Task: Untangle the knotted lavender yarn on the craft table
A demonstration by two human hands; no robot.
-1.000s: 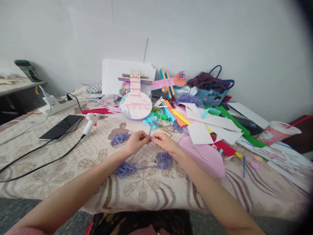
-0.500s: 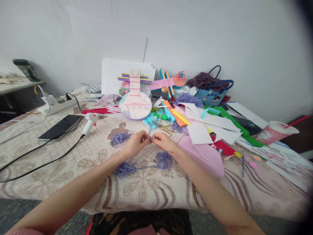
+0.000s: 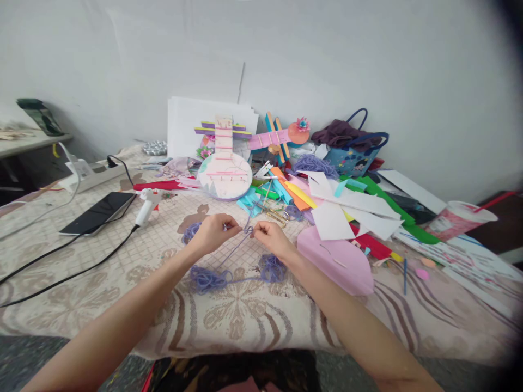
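Purple yarn point(image 3: 247, 230) crosses in a small loop or knot between my two hands, over the patterned tablecloth point(image 3: 229, 318). My left hand point(image 3: 216, 233) pinches a strand, its fingertips just left of the loop. Close to the loop's right side, my right hand point(image 3: 268, 235) pinches the yarn too. Strands run up toward the craft pile and down to a loose bundle point(image 3: 209, 277). A second bundle point(image 3: 272, 268) lies below my right hand, and a third point(image 3: 190, 232) is partly hidden behind my left hand.
At the left are a white glue gun point(image 3: 147, 207), a black phone point(image 3: 98, 212) and cables. Behind my hands stands a round decorated craft piece point(image 3: 226, 177). To the right lie a pink oval sheet point(image 3: 335, 261), white paper pieces point(image 3: 333, 220) and a cup point(image 3: 460, 220).
My left hand has moved left, away from my right hand, opening a gap. The yarn loop between them now shows, with a strand stretched down to the lower left bundle.
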